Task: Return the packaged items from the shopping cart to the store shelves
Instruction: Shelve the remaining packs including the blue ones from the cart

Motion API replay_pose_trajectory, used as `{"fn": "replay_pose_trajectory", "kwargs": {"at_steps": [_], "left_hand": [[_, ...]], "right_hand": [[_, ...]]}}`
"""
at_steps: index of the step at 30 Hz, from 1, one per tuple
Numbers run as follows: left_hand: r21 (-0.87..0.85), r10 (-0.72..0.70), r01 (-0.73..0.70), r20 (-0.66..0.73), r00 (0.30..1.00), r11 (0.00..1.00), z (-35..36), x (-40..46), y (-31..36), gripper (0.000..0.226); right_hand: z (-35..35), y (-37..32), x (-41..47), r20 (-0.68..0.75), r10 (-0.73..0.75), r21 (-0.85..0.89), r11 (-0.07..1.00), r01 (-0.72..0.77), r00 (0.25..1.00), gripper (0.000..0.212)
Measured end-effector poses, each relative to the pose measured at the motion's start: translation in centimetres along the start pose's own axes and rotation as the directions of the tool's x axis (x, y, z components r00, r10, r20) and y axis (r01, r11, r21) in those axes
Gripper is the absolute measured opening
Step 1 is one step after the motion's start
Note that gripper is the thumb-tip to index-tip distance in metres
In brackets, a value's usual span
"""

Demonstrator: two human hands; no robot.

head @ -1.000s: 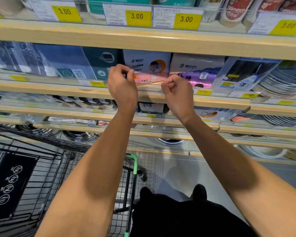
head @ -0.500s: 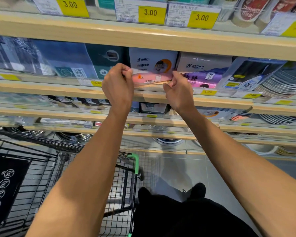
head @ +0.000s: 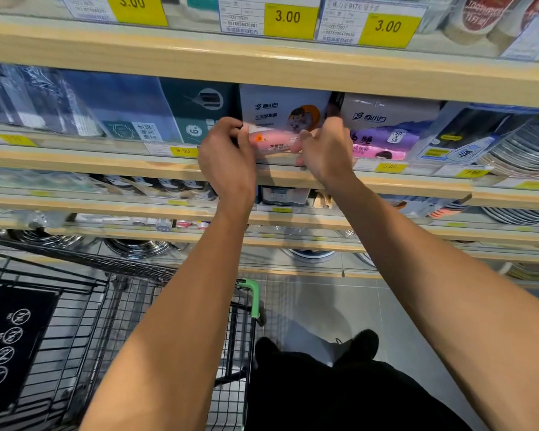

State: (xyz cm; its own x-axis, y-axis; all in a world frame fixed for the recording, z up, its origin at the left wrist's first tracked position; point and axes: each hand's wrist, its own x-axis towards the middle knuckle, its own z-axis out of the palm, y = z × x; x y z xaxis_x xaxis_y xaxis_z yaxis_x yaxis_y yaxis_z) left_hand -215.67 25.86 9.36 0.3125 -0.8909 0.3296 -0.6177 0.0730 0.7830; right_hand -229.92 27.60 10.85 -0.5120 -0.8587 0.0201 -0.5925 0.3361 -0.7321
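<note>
A white and pink package (head: 279, 126) stands upright on the second wooden shelf (head: 91, 161), between a teal package (head: 199, 110) and a white and purple package (head: 386, 129). My left hand (head: 227, 160) grips its left lower edge and my right hand (head: 325, 150) grips its right lower edge. The package sits behind the shelf's front rail, its bottom hidden by my fingers. The black wire shopping cart (head: 84, 331) with a green handle corner (head: 252, 295) is at lower left, below my left forearm.
A higher shelf (head: 262, 60) with yellow 3.00 price tags overhangs the package closely. Stacked plates (head: 523, 147) fill the right end of the second shelf. Lower shelves hold small packs and metal bowls (head: 137, 247). Grey tile floor and my dark shoes lie below.
Both hands moved apart from the package's front to its two lower sides, and the package has gone a little deeper into the shelf. The view has shifted closer to the shelf.
</note>
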Motion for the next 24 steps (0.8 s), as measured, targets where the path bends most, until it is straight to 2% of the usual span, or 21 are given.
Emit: {"fn": "replay_pose_trajectory", "kwargs": {"at_steps": [2, 4, 8, 10, 13, 17, 22, 24], "left_hand": [[-0.008, -0.019, 0.018, -0.03, 0.999, 1.0, -0.1, -0.2, -0.1, 0.015], [0.024, -0.036, 0.037, -0.043, 0.998, 0.999, -0.2, -0.3, -0.2, 0.015], [0.074, -0.055, 0.059, -0.056, 0.997, 0.995, -0.8, 0.5, -0.1, 0.021], [0.078, -0.016, 0.018, -0.023, 1.0, 0.997, -0.9, 0.8, 0.3, 0.025], [0.071, 0.035, -0.039, 0.05, 0.998, 0.997, -0.5, 0.5, 0.7, 0.029], [0.103, 0.005, -0.013, 0.082, 0.997, 0.995, -0.1, 1.3, 0.5, 0.025], [0.112, 0.062, -0.074, 0.101, 0.993, 0.991, -1.2, 1.3, 0.3, 0.027], [0.097, 0.068, -0.078, 0.101, 0.993, 0.992, -1.6, 0.7, 0.1, 0.026]], "right_hand": [[0.0, 0.3, -0.7, -0.047, -0.092, -0.023, 0.996, 0.091, 0.995, 0.02], [-0.3, 0.4, -1.4, -0.098, -0.182, -0.103, 0.98, 0.172, 0.978, 0.028], [-1.2, 0.4, -2.7, -0.145, -0.277, -0.357, 0.91, 0.211, 0.95, 0.045], [-1.5, 0.7, -2.6, -0.118, -0.333, -0.443, 0.861, 0.25, 0.936, 0.048], [-2.3, 1.2, -2.5, -0.095, -0.356, -0.471, 0.839, 0.273, 0.93, 0.049], [-2.9, 2.0, -2.4, -0.053, -0.444, -0.547, 0.762, 0.346, 0.895, 0.047], [-4.8, 2.8, -1.6, 0.091, -0.551, -0.624, 0.618, 0.479, 0.829, 0.053], [-6.2, 3.4, -1.8, 0.04, -0.575, -0.619, 0.628, 0.473, 0.817, 0.054]]}}
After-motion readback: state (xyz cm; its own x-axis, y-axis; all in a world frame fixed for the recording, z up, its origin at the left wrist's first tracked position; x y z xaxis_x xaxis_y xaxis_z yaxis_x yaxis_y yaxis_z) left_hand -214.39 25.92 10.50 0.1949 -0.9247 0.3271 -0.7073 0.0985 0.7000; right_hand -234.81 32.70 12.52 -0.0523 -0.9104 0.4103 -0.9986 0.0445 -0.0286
